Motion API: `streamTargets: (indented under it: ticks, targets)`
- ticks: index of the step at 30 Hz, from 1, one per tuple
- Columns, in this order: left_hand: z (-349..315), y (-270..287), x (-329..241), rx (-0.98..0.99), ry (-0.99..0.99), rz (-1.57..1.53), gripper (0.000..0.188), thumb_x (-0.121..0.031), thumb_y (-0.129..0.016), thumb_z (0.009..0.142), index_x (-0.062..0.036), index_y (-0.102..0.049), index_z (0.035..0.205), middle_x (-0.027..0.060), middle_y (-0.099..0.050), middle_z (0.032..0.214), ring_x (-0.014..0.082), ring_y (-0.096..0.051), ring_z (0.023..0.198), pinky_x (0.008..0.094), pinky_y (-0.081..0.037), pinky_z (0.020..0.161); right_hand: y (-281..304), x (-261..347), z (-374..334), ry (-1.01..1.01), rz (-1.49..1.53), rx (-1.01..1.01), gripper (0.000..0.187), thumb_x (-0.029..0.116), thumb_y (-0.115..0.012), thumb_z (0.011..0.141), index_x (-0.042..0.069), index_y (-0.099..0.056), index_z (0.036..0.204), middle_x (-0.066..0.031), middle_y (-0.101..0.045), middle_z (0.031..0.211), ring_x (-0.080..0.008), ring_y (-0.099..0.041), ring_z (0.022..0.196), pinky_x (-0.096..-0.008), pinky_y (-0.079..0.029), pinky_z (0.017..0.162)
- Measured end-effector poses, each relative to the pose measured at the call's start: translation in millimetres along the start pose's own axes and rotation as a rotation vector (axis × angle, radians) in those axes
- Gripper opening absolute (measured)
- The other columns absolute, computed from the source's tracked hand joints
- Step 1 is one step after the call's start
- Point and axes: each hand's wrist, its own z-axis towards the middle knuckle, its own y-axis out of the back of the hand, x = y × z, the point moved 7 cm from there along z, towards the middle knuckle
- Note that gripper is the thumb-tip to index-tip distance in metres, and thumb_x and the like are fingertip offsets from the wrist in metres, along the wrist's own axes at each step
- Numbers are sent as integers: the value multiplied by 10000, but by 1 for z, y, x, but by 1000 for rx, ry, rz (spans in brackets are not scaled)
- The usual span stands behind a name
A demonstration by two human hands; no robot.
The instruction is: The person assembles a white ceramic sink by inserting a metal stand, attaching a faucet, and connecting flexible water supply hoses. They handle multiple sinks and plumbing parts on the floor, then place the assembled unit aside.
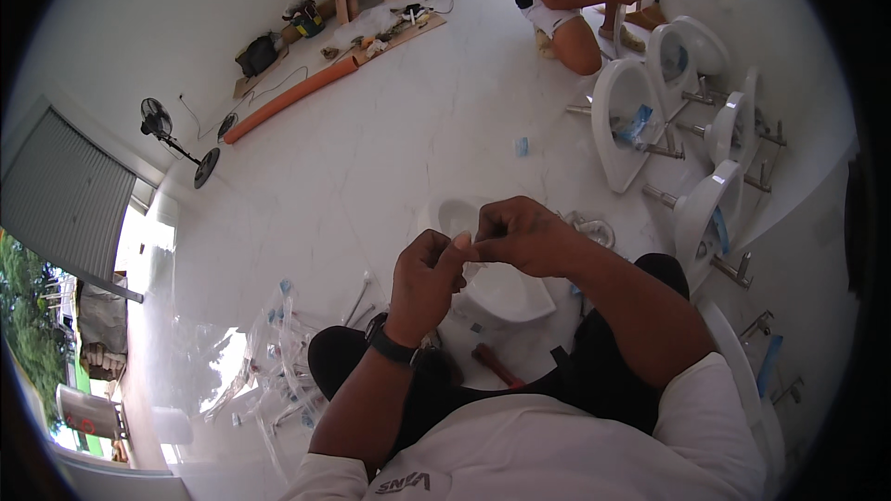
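My left hand (pixel 427 276) and my right hand (pixel 522 236) meet in front of me, fingertips pinched together. Whatever is between them is tiny; a pale, see-through bit shows just below the fingertips, too small to name. Beneath my hands a white ceramic washbasin (pixel 516 297) lies on the floor between my knees, partly covered by them. A red-handled tool (pixel 497 366) rests on the floor close to my lap. Beyond my right wrist sits a coiled, shiny hose-like piece (pixel 594 228).
More white washbasins (pixel 627 111) with metal fittings stand at the right. Clear plastic packaging with metal parts (pixel 288 353) lies left of my knee. Farther off are an orange pipe (pixel 292 100), a black fan (pixel 176 144) and a kneeling person (pixel 566 9).
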Motion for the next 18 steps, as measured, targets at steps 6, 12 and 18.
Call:
streamTargets:
  ticks: [6,12,18]
  targets:
    - [6,-3,10,142,129,-133,286,-253,-571,1049,-1,-600,916,66,-656,745,110,-618,627,260,-500,593,-13,-9,1,-82,-10,82,375,336,-804,881,-10,-660,862,-85,-680,758,-142,-654,687,-288,-484,603]
    - [-1,-14,16,169,106,-139,245,-217,-526,1057,3,-579,964,82,-677,808,141,-683,691,293,-573,666,-21,-20,-3,-308,116,221,371,342,-691,960,-22,-636,1005,-115,-720,879,-182,-741,797,-299,-525,608]
    - [-4,-16,18,104,3,92,236,-174,-517,1031,22,-558,905,103,-667,724,152,-672,648,303,-535,605,-19,-7,-2,-19,-365,37,274,254,-669,892,-20,-655,897,-221,-703,868,-360,-716,789,-445,-555,702]
